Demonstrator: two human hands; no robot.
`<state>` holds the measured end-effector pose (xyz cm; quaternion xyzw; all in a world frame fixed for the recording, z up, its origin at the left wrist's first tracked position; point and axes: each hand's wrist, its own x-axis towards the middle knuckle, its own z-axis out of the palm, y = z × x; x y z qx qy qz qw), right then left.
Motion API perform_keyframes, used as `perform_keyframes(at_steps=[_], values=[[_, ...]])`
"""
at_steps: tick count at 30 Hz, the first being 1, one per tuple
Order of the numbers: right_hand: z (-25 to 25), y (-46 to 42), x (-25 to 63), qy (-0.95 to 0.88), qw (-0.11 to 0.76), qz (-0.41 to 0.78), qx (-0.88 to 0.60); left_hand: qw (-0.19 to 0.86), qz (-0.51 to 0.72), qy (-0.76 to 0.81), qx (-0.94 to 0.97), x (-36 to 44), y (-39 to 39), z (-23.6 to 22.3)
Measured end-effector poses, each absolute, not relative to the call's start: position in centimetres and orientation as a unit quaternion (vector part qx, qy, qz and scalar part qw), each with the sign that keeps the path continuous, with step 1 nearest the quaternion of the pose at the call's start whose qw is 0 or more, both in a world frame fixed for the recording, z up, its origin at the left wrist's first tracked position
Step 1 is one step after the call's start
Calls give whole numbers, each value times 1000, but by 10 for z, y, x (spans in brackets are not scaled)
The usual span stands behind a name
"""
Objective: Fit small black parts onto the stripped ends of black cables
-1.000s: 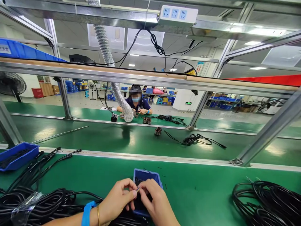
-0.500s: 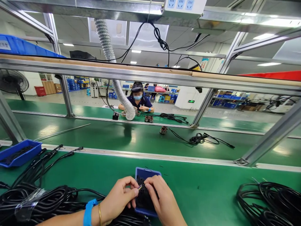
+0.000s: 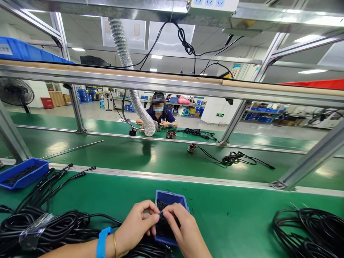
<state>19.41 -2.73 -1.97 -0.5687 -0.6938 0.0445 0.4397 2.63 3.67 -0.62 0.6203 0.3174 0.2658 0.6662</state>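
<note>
Small bin (image 3: 169, 196) between cable bundles (image 3: 53, 225), (image 3: 309, 229), second bin (image 3: 24, 172) far left

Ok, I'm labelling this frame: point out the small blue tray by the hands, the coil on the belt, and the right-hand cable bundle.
small blue tray (image 3: 168, 195), head view, far rim.
coil (image 3: 191, 148), head view, its body.
cable bundle (image 3: 309, 229), head view, middle loops.

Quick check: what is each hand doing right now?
Left hand: fingers pinched shut on a small wire end above the blue tray.
Right hand: fingers pinched on the same wire end.
</note>
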Motion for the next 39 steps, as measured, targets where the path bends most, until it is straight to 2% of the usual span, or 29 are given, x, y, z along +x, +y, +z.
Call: perform_keyframes(at_steps=[6,17,39], values=[[-33,-25,191,-667,467,67,-578,659,261,348,614,28,39,-9],[-11,-28,193,-657,497,19,-567,661,253,355,610,28,39,-3],[-5,-32,190,-640,535,83,-545,677,250,338,604,26,37,1]])
